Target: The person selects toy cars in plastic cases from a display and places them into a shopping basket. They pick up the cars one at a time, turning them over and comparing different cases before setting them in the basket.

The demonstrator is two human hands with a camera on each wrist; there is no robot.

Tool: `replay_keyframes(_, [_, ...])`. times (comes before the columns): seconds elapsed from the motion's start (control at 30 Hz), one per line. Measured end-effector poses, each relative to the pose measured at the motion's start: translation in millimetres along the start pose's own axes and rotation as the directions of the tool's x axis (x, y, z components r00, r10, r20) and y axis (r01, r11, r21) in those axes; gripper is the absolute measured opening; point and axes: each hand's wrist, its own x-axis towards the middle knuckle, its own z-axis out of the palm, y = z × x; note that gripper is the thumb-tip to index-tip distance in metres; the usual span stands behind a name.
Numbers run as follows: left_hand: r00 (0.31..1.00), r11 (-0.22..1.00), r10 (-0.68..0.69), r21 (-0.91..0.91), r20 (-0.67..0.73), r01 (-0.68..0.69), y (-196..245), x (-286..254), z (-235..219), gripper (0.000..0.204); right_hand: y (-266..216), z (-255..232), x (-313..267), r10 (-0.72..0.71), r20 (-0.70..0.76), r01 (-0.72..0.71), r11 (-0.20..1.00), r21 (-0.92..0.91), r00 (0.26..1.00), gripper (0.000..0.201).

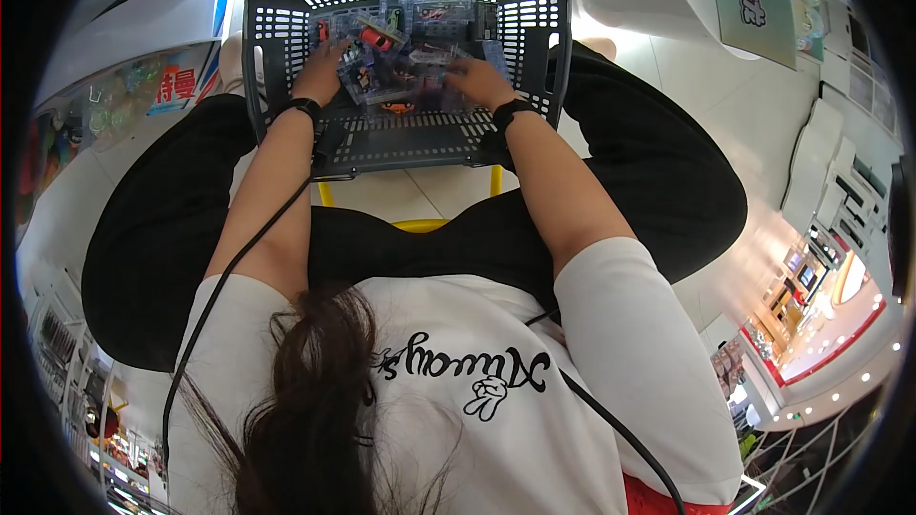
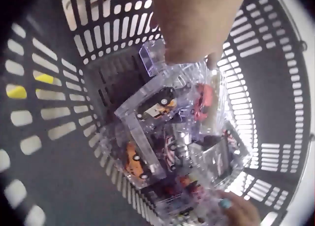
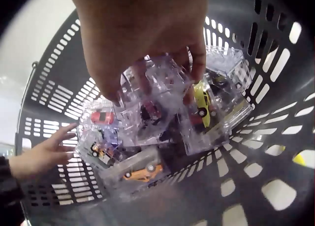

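Observation:
Inside a dark grey plastic basket, both hands reach among clear plastic boxes with small toy cars in them. My right hand grips a clear box from above, fingers and thumb bent around its sides. The car inside that box is blurred. My left hand has its fingers extended at the left edge of the pile. Close by it lies a tilted box with a red car. Below are boxes with an orange car and a black-and-orange car. A yellow-green car is under the right hand's fingertips.
Slotted basket walls surround the pile on all sides. The basket sits between the person's black-trousered knees, above something yellow. A black cable runs along the left arm. Bagged goods stand at the left.

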Motion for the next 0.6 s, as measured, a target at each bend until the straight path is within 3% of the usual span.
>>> replay_keyframes(0.03, [0.997,0.994,0.076,0.076,0.015,-0.076,6.2,0.1,-2.7,0.066,3.7,-2.7,2.8,0.019,-0.015,-0.017,0.995,0.094,1.0,0.049])
replay_keyframes(0.07, [0.997,0.998,0.038,0.042,0.072,-0.041,13.6,1.0,-4.3,0.065,7.8,-4.3,4.3,0.038,-0.026,-0.033,0.982,0.188,0.999,0.047])
replay_keyframes(0.17, [0.961,0.996,-0.091,0.019,0.262,0.089,31.3,1.5,-13.3,0.061,12.1,-13.9,3.9,0.104,-0.143,-0.089,0.99,0.109,0.984,0.041])
replay_keyframes(0.23, [0.894,0.977,-0.212,0.105,0.396,0.185,36.6,-0.2,-21.5,0.057,41.4,-8.0,21.1,0.042,-0.192,-0.053,0.997,-0.055,0.98,0.048])
replay_keyframes(0.3, [0.826,0.958,-0.284,0.188,0.487,0.218,20.1,-2.7,-6.3,0.052,42.3,-7.8,22.1,0.082,-0.226,-0.105,0.99,-0.091,0.971,0.052])
replay_keyframes(0.37, [0.737,0.93,-0.356,0.295,0.574,0.219,18.2,-5.5,-6.2,0.047,10.4,-19.9,6.1,0.231,-0.247,-0.237,0.971,0.005,0.941,0.053])
replay_keyframes(0.43, [0.625,0.891,-0.431,0.417,0.651,0.18,23.8,-10.5,-15.3,0.042,6.6,-20.1,4.9,0.229,-0.207,-0.231,0.973,0.015,0.951,0.052])
replay_keyframes(0.53, [0.711,0.921,-0.386,0.296,0.588,0.255,9.7,-8.7,-1.1,0.038,2.9,-13.7,0.5,0.209,-0.041,-0.206,0.977,0.059,0.977,0.051])
replay_keyframes(0.6, [0.811,0.953,-0.303,0.184,0.5,0.242,2.7,-0.3,12.1,0.04,4.9,-4.3,2.4,0.188,0.119,-0.199,0.976,0.089,0.975,0.049])
